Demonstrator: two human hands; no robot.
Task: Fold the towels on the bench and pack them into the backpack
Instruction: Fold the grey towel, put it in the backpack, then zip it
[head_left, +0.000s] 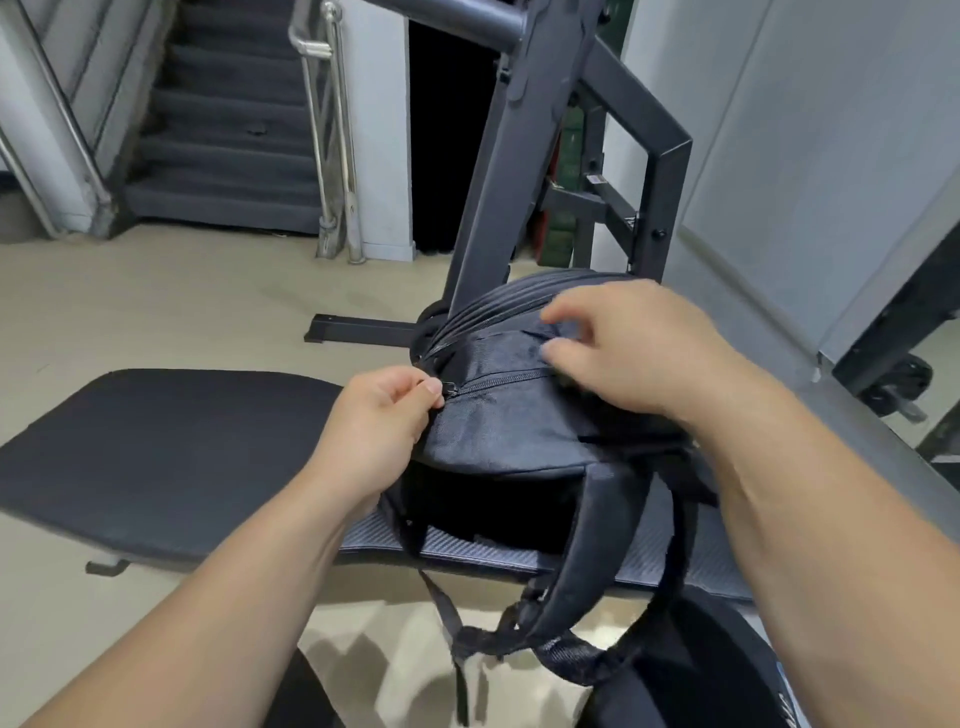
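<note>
The backpack (509, 426) stands on the right part of the bench (156, 457), its back panel facing the person and its shoulder straps (571, 597) hanging off the near edge toward the floor. No towel shows anywhere, on the pad or elsewhere, so my guess is that they are inside and the bag is being closed, though it could as well be about to be opened.

The left hand (379, 415) pinches the zipper pull (449, 387) between thumb and forefinger at the left end of a zipper (498, 382) that runs across the upper panel. From there the teeth look meshed all the way to the right.

The right hand (623, 353) lies over the crown of the pack, thumb and fingers a little apart with a fold of fabric between them. I cannot tell whether it grips that fold or only rests there. It seems placed to brace the soft bag so the slider has something to pull against.

Behind the bench rises a dark metal frame (498, 182), and a staircase (223, 130) climbs beyond it.
</note>
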